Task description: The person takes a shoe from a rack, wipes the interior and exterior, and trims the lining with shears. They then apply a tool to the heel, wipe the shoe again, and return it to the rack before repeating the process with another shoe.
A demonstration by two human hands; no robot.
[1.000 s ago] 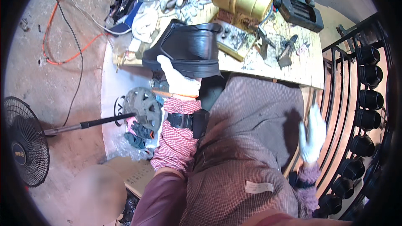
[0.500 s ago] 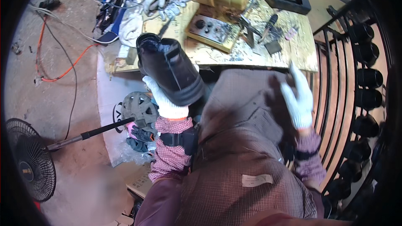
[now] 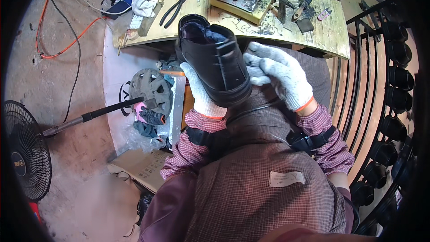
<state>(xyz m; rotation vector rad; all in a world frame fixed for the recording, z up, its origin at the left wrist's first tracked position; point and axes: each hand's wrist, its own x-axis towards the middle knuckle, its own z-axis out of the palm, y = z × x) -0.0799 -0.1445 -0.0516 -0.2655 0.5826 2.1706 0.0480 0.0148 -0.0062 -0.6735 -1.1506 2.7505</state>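
Note:
A black boot with fuzzy lining at its opening is held up in front of me, tilted, with its opening toward the workbench. My white-gloved left hand grips it from the left and underneath; the boot hides most of those fingers. My gloved right hand is at the boot's right side, fingers slightly bent and reaching to the upper. Nothing shows in it, and whether the fingertips touch the boot is hard to tell.
Pliers, a control box, a brush and pink snips lie on the workbench. A black rack holding several dark shoes is at right. A fan and a cardboard box are at left.
My right hand has moved left to the boot's side. The left hand and boot have shifted right in the picture, and the view has tipped lower.

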